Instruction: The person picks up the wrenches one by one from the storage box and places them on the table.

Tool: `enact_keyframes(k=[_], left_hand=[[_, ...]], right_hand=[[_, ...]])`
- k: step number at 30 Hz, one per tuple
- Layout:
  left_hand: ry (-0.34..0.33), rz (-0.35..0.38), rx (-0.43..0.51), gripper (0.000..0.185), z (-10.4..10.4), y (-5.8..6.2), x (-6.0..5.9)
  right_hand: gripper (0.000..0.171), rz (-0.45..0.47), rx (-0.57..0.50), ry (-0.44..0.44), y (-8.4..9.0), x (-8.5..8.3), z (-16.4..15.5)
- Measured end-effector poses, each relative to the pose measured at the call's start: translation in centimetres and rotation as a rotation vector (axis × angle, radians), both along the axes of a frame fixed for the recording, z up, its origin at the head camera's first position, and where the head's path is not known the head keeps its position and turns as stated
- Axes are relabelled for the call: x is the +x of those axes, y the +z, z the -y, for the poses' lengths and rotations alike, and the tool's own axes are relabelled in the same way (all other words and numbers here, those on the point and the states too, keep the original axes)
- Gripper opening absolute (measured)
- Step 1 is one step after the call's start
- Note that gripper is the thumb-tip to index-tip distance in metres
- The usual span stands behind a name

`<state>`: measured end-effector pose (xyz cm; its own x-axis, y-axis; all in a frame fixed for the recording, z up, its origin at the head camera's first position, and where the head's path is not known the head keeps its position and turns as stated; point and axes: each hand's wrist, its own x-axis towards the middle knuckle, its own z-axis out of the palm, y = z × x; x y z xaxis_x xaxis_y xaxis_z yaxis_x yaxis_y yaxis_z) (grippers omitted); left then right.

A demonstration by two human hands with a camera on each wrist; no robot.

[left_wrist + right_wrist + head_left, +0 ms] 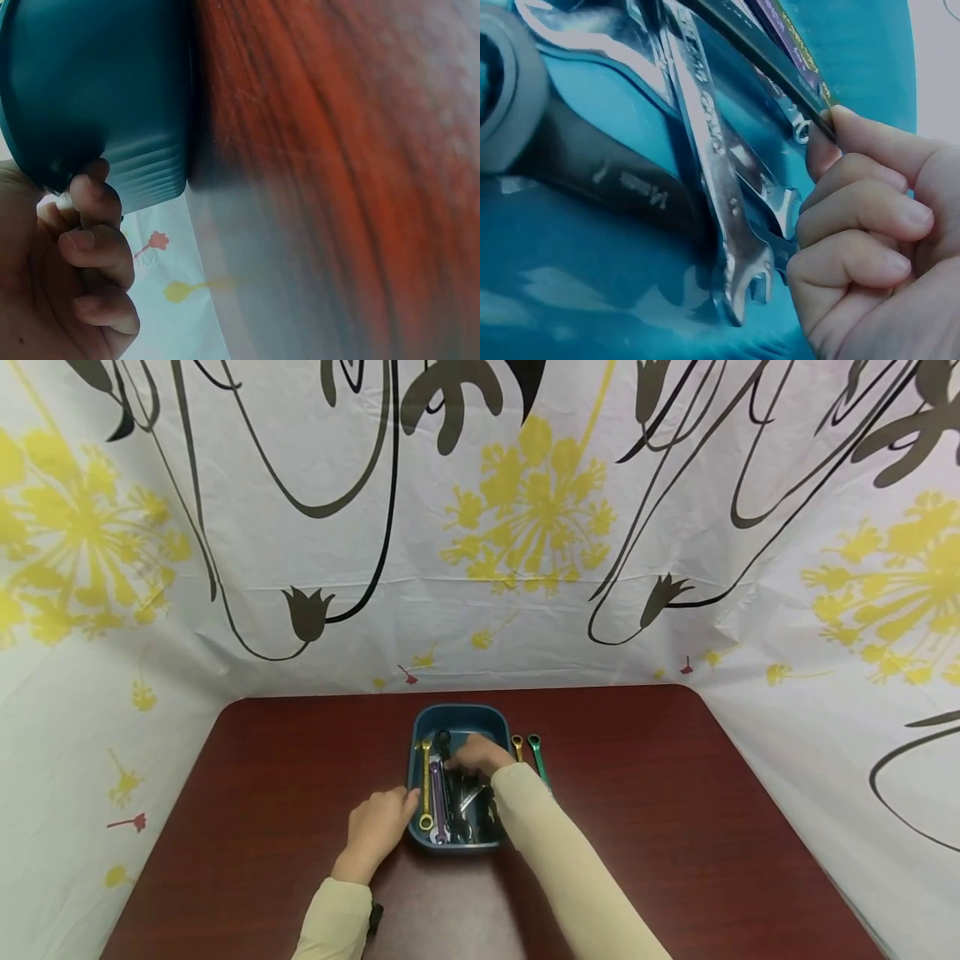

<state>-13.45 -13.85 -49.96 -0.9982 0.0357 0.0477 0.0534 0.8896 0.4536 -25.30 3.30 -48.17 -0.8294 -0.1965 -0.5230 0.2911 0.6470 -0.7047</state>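
Right hand (480,753) reaches into the blue bin (457,718) at the table's (675,827) centre, pinching a black wrench (765,52). Left hand (378,827), fingers curled, grips the bin's left wall. Green wrench (537,756) lies outside, right; bare tabletop surrounds.

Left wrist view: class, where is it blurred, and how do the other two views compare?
Left wrist view: table smeared, blue tray and left hand fairly sharp. Right wrist view: wrenches crisp with glare, bluish tint. Head view: evenly lit, wide-angle bending at edges.
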Motion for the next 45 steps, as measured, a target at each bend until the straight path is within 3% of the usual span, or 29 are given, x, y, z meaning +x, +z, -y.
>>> enact_keyframes(k=[6,16,33,45], left_hand=[[0.001,0.009,0.011,0.040,0.1,0.1,0.1],[0.009,0.033,0.021,0.040,-0.1,0.1,-0.1],[0.016,0.032,0.030,0.041,-0.2,0.0,0.1],[0.014,0.046,0.032,0.043,-0.3,0.0,0.1]], right_hand=[[0.032,-0.016,0.010,0.032,0.8,-0.2,-0.3],[0.052,0.004,-0.050,0.083,0.8,-1.3,-1.5],[0.049,0.019,-0.161,0.128,2.5,-1.6,-3.5],[0.047,-0.018,-0.199,0.157,4.3,-2.0,-6.7]])
